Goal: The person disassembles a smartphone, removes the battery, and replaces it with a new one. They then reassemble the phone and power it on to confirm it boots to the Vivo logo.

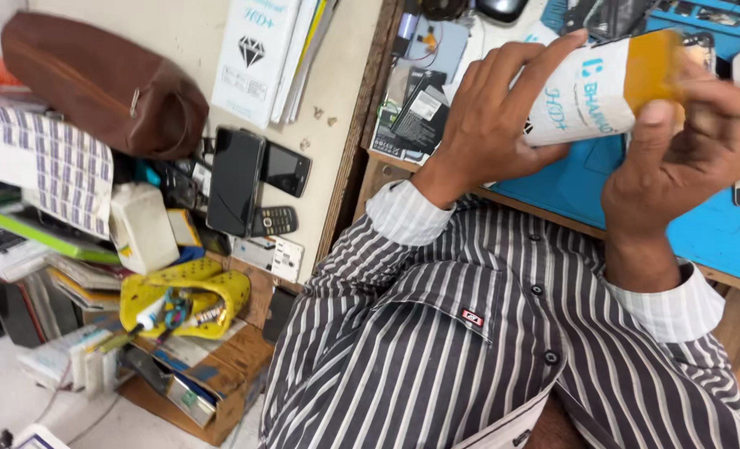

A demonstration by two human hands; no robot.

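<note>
Held up over the blue work mat (719, 233), well above its surface: 1 flat white packet (582, 96) with an orange-brown end, long axis running left to right and tilted a little upward to the right, orange end pointing right. Left hand (494, 116) wrapped round the white end, fingers curled over the top edge, wrist bent back toward the striped shirt (470, 333); right hand (694, 141) clasping the orange end, thumb pressed flat on its near face, fingers folded behind; both forearms rising from white cuffs. Off to the left: 1 brown bag (95, 83); 2 dark phones (237, 179) standing side by side; 1 yellow perforated basket (220, 291).
</note>
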